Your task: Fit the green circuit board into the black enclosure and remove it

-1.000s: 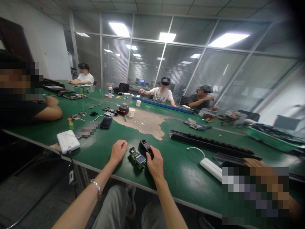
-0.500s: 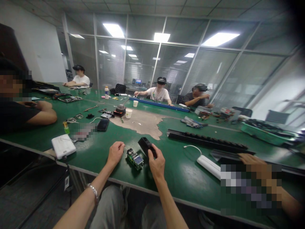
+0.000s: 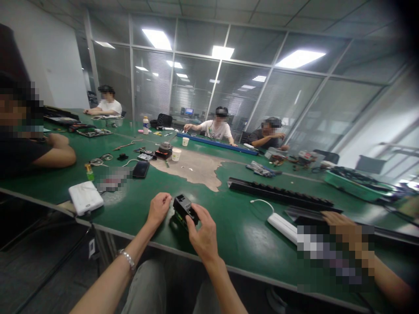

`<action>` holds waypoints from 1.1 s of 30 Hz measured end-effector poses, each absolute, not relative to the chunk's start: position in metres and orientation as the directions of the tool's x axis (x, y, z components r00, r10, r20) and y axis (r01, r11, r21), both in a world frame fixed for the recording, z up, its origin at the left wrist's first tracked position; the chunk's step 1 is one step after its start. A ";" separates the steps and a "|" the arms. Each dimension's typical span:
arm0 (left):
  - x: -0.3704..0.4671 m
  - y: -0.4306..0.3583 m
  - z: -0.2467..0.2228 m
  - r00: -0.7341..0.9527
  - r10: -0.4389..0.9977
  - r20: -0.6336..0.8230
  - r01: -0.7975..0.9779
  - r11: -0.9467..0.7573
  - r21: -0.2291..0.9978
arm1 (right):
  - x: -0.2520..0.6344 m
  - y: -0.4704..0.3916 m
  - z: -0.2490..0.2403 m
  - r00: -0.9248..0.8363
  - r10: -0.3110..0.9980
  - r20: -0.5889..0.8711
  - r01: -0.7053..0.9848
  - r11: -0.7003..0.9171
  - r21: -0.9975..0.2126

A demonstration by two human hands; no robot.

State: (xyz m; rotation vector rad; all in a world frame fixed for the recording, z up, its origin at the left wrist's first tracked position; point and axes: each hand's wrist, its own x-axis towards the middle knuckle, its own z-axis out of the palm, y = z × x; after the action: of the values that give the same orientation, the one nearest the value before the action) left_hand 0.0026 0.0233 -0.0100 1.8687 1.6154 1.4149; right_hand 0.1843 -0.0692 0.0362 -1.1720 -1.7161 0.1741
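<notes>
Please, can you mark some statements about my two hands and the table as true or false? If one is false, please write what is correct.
1. The right hand holds the black case over the green circuit board. True.
2. The left hand grips the black case too. False: it is beside the case, with its fingers curled, and does not grip it.
3. The silver bracelet is on the right wrist. False: it is on the left wrist.
4. Two paper cups stand on the green table. True.
5. The green basket is at the left side of the view. False: it is at the right side.
</notes>
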 end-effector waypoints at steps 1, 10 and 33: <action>0.003 0.023 -0.010 -0.115 0.873 0.473 0.584 -0.326 0.743 | 0.184 -0.070 0.033 -0.024 0.765 0.643 0.626 0.513 -0.587; 0.004 0.021 -0.009 -0.111 0.872 0.477 0.591 -0.328 0.737 | 0.188 -0.073 0.013 -0.113 0.804 0.584 0.677 0.493 -0.546; 0.005 0.020 -0.007 -0.108 0.879 0.464 0.611 -0.309 0.728 | 0.217 -0.006 0.025 0.148 0.779 0.609 0.646 0.390 -0.656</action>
State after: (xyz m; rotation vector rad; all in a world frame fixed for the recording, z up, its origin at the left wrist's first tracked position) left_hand 0.0050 0.0198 -0.0070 1.8864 1.6486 1.3796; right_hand 0.2172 -0.0063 0.0246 -1.3133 -1.5559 0.1522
